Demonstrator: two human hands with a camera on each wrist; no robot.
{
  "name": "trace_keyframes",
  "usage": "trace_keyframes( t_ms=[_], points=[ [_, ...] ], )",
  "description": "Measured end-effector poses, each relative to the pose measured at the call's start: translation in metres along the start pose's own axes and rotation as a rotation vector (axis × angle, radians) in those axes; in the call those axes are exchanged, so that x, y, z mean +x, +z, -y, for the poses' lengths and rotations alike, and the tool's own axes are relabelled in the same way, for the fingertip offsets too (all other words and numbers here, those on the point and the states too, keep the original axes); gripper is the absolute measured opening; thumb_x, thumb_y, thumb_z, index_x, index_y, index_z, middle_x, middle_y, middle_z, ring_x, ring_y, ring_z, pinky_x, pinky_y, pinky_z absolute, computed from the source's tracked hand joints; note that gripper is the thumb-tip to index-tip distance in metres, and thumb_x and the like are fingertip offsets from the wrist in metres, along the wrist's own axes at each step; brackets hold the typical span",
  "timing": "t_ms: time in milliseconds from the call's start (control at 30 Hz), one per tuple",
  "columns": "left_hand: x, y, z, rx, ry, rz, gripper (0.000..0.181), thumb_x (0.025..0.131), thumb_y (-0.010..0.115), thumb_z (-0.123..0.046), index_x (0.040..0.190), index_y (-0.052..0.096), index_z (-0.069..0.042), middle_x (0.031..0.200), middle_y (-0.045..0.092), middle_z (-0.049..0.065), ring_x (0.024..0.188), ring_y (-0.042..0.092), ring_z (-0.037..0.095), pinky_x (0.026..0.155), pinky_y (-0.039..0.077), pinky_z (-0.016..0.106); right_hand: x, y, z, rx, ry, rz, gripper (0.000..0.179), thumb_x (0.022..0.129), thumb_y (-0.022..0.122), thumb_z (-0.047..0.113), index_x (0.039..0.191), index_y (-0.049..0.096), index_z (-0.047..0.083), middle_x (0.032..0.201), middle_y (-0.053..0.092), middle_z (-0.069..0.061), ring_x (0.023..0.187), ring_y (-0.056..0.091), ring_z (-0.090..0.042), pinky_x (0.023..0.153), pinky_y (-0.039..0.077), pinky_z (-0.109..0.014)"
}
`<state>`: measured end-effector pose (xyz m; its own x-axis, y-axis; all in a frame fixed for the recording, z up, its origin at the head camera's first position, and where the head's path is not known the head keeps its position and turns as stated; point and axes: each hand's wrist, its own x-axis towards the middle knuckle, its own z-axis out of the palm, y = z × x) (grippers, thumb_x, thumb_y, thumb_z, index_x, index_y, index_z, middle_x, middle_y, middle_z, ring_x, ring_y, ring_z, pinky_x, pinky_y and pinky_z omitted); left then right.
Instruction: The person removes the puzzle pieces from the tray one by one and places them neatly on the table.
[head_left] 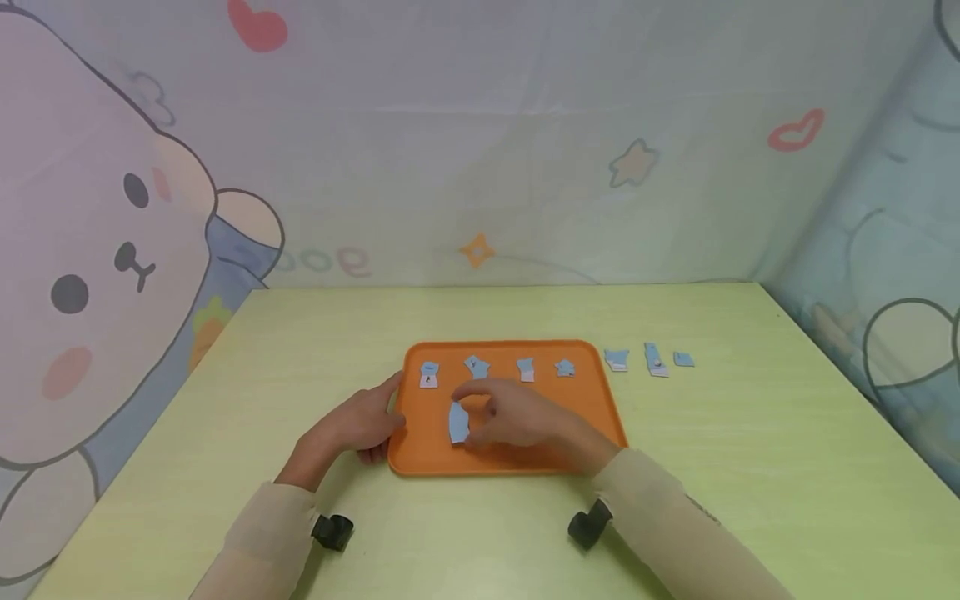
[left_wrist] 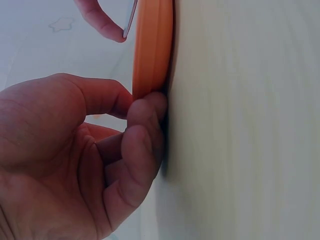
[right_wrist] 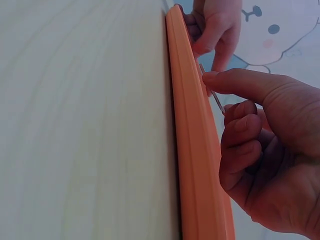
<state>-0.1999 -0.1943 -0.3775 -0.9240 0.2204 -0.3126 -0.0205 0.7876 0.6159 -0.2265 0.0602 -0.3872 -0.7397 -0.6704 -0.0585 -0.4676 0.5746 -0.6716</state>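
Observation:
My left hand (head_left: 365,419) holds the left edge of an orange tray (head_left: 517,463). In the left wrist view, thumb and fingertips close on the rim of the tray (left_wrist: 152,55), the other fingers curled by the tabletop. Over the tray's front left part, my right hand (head_left: 517,414) pinches a light blue puzzle piece (head_left: 458,423) between thumb and fingers. The right wrist view shows that puzzle piece (right_wrist: 216,99) tilted and edge-on, just above the tray. Along the tray's back lie several small blue puzzle pieces (head_left: 527,369), some partly pinkish white.
Right of the tray, on the pale table (head_left: 720,467), lie a notched puzzle piece (head_left: 617,360), a long puzzle piece (head_left: 656,360) and a small puzzle piece (head_left: 683,359). A printed cloth (head_left: 525,167) hangs behind the table.

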Motion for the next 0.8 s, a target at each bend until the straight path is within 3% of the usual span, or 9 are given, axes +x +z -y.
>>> trace_keyframes(
  t_ms=[100, 200, 333, 500, 667, 800],
  points=[
    [0.0, 0.0, 0.001, -0.002, 0.005, 0.003, 0.071, 0.089, 0.046, -0.012, 0.154, 0.017, -0.018, 0.057, 0.057, 0.007, 0.043, 0.05, 0.019, 0.047, 0.046, 0.032, -0.005, -0.004, -0.004, 0.009, 0.001, -0.013, 0.054, 0.078, 0.075, 0.036, 0.129, 0.058, 0.027, 0.113, 0.058, 0.017, 0.09, 0.055, -0.011, 0.08, 0.045, -0.03],
    [0.0, 0.0, 0.001, -0.01, 0.011, 0.001, 0.071, 0.088, 0.047, -0.011, 0.153, 0.02, -0.019, 0.057, 0.057, 0.007, 0.043, 0.05, 0.019, 0.047, 0.047, 0.033, -0.009, -0.007, -0.01, 0.018, 0.008, -0.013, 0.055, 0.079, 0.075, 0.034, 0.13, 0.057, 0.025, 0.08, 0.056, 0.013, 0.067, 0.05, -0.01, 0.067, 0.043, -0.028],
    [0.0, 0.0, 0.001, -0.019, 0.019, 0.0, 0.071, 0.086, 0.046, -0.009, 0.151, 0.022, -0.02, 0.056, 0.057, 0.007, 0.043, 0.051, 0.02, 0.047, 0.047, 0.034, -0.016, -0.012, -0.019, 0.018, 0.014, -0.012, 0.055, 0.081, 0.073, 0.033, 0.132, 0.055, 0.026, 0.055, 0.036, 0.007, 0.051, 0.034, -0.01, 0.055, 0.034, -0.027],
    [0.0, 0.0, 0.0, -0.019, 0.017, 0.004, 0.073, 0.088, 0.046, -0.01, 0.154, 0.017, -0.019, 0.057, 0.056, 0.007, 0.044, 0.05, 0.019, 0.047, 0.047, 0.033, -0.025, -0.019, -0.029, 0.033, 0.031, -0.037, 0.055, 0.081, 0.073, 0.038, 0.132, 0.054, 0.03, 0.062, 0.047, 0.005, 0.057, 0.043, -0.01, 0.059, 0.038, -0.028],
    [0.0, -0.001, 0.0, -0.024, 0.006, 0.004, 0.073, 0.088, 0.046, -0.01, 0.154, 0.016, -0.018, 0.058, 0.056, 0.007, 0.046, 0.05, 0.019, 0.048, 0.046, 0.032, -0.033, -0.028, -0.035, 0.035, 0.057, -0.071, 0.057, 0.079, 0.074, 0.043, 0.131, 0.055, 0.03, 0.089, 0.06, 0.007, 0.074, 0.055, -0.013, 0.069, 0.045, -0.032],
    [-0.001, 0.0, 0.0, -0.021, 0.004, 0.003, 0.073, 0.088, 0.046, -0.011, 0.154, 0.015, -0.018, 0.059, 0.057, 0.008, 0.047, 0.051, 0.019, 0.048, 0.046, 0.032, -0.038, -0.034, -0.038, 0.035, 0.07, -0.079, 0.057, 0.079, 0.074, 0.043, 0.131, 0.055, 0.028, 0.106, 0.06, 0.009, 0.086, 0.058, -0.014, 0.076, 0.047, -0.034]
  ],
)
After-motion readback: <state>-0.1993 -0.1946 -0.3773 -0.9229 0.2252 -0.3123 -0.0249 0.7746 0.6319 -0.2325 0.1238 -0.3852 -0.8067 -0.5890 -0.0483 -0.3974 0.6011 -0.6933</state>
